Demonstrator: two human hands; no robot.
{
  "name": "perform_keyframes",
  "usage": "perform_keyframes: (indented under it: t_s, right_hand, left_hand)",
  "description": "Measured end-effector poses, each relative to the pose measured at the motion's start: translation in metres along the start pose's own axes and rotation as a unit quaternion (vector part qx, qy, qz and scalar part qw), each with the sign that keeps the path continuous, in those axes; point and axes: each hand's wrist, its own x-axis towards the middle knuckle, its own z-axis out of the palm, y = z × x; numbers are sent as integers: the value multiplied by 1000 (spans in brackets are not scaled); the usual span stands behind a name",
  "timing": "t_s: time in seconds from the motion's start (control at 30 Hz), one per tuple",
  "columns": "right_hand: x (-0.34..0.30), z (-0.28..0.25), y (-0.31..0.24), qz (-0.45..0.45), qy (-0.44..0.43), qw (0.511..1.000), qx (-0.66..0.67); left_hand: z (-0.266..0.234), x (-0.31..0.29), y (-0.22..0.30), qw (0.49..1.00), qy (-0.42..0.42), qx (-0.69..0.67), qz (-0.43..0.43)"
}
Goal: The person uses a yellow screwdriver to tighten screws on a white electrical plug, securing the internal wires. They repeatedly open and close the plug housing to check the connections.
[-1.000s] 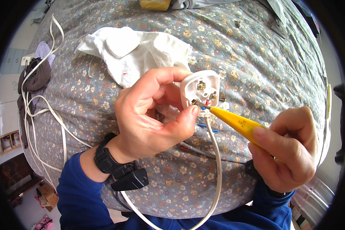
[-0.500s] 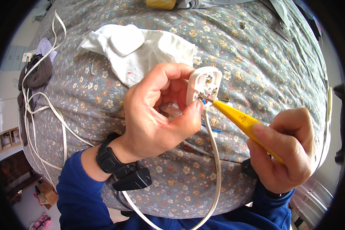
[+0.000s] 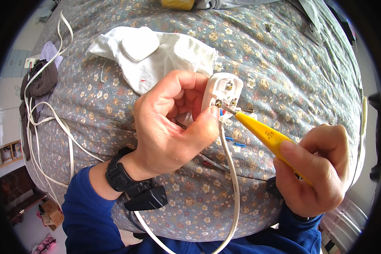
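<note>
My left hand (image 3: 169, 127) grips a white electrical plug (image 3: 216, 80) with its inside facing up, fingers behind it and thumb on its lower edge. Brass terminals show in the plug, and a blue wire end (image 3: 221, 112) lies beside the thumb tip. A white cable (image 3: 232, 169) runs down from the plug toward my body. My right hand (image 3: 315, 169) is closed around a yellow-handled screwdriver (image 3: 262, 133). Its metal tip points into the plug near the lower terminals; whether it touches one I cannot tell.
A white cloth (image 3: 178, 53) with a smooth white cover (image 3: 140, 44) on it lies beyond my left hand on the floral bedspread (image 3: 258, 46). Short blue pieces (image 3: 240, 144) lie by the cable. Loops of white cable (image 3: 51, 108) hang at the left. A yellow object (image 3: 178, 4) sits at the far edge.
The plug and my left hand have shifted slightly left, and the plug has turned a little. The screwdriver tip has moved right of the left brass terminal, where it was before.
</note>
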Motion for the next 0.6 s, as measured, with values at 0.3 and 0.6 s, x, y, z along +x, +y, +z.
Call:
perform_keyframes:
  t_s: [0.3, 0.6]
  right_hand:
    - [0, 2, -2, 19, -3, 1000, 11]
    - [0, 5, -7, 10, -7, 1000, -12]
  left_hand:
    - [0, 0, 0, 1000, 1, 5, 2]
    - [1, 0, -7, 998, 12, 42, 47]
